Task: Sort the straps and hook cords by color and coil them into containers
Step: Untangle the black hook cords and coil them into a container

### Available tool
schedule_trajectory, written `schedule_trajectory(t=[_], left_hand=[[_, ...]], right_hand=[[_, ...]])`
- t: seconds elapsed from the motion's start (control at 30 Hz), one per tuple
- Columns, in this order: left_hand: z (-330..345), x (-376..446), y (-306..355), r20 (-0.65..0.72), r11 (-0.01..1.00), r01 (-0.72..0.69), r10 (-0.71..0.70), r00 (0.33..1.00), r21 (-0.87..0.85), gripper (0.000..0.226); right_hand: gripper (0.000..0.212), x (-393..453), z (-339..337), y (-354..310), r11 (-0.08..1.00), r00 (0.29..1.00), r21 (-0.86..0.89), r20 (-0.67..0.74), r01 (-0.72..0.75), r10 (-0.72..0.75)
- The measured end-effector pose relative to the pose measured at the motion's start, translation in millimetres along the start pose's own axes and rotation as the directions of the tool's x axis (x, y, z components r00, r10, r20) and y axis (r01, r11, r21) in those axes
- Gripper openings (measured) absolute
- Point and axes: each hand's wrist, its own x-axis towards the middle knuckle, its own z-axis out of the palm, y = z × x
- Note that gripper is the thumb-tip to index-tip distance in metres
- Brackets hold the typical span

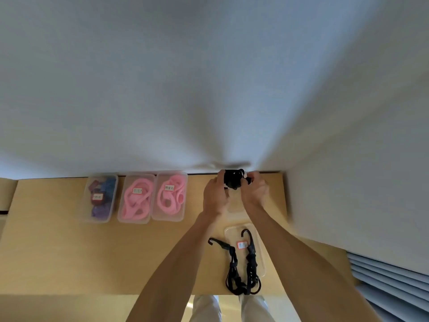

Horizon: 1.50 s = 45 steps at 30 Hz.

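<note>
Head view showed both hands at centre right, left hand (214, 196) and right hand (254, 189) clamped on a black cord bundle (233, 178); another black hook cord (241, 266) lay lower right on the wooden table (58, 247).

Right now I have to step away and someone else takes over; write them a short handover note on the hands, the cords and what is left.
Left hand and right hand: both grip the coiled black cord near the wall, above a clear container.
Done: two pink containers and a dark mixed container are filled.
Left: seat this coil, then coil the black hook cords lying across the clear lid at the table edge.
</note>
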Motion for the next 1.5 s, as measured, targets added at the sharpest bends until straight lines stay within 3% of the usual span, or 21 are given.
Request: schedule_trajectory(t=[0.17, 0.27, 0.37, 0.53, 0.7, 0.87, 1.0, 1.17, 1.3, 1.5], left_hand=[[4.0, 13.5, -12.6, 0.1, 0.987, -0.089, 0.076, 0.992, 0.131, 0.033], [1.6, 19.2, -17.1, 0.033, 0.966, -0.082, 0.076, 0.997, 0.244, 0.028], [0.4, 25.7, -19.2, -0.022, 0.982, -0.017, 0.022, 1.0, 0.187, 0.018], [6.6, 27.7, -19.8, -0.06, 0.996, 0.021, -0.015, 0.998, 0.088, 0.014], [13.0, 26.4, -22.1, -0.118, 0.998, -0.014, 0.022, 0.993, 0.067, 0.012], [19.9, 20.1, -22.4, -0.175, 0.995, -0.086, 0.094, 0.98, 0.05, 0.013], [18.4, 24.4, -24.3, -0.12, 1.0, 0.006, -0.004, 0.993, 0.023, 0.016], [17.7, 30.6, -27.1, -0.114, 0.976, -0.029, 0.055, 0.992, 0.214, 0.015], [15.0, 31.5, -34.8, -0.13, 0.939, -0.146, 0.194, 0.972, 0.313, 0.013], [9.6, 12.0, -33.3, -0.238, 0.98, -0.156, 0.182, 0.954, 0.124, 0.006]], right_hand=[[0.025, 0.5, 13.4, 13.6, 0.98, 0.992, -0.169, 0.086, 0.106, -0.093], [0.026, -1.8, 15.0, 14.5, 0.944, 0.978, -0.255, 0.05, 0.208, -0.202], [0.04, -0.5, 17.5, 11.1, 0.901, 0.962, -0.35, 0.001, 0.258, -0.275], [0.024, 0.2, 23.5, 20.4, 0.922, 0.993, -0.371, 0.007, 0.109, -0.114], [0.021, -2.5, 25.9, 30.9, 0.877, 0.996, -0.473, 0.046, 0.087, -0.075], [0.016, -7.1, 27.0, 33.8, 0.939, 0.994, -0.324, 0.055, 0.112, -0.099], [0.024, -13.2, 22.1, 34.6, 0.952, 0.981, -0.239, 0.016, 0.191, -0.193], [0.02, -8.9, 27.8, 36.0, 0.913, 0.972, -0.332, 0.098, 0.235, -0.215], [0.02, -4.0, 32.5, 37.2, 0.905, 0.981, -0.379, 0.111, 0.192, -0.162], [0.03, -17.7, 19.4, 30.2, 0.958, 0.979, -0.214, -0.027, 0.191, -0.202]])
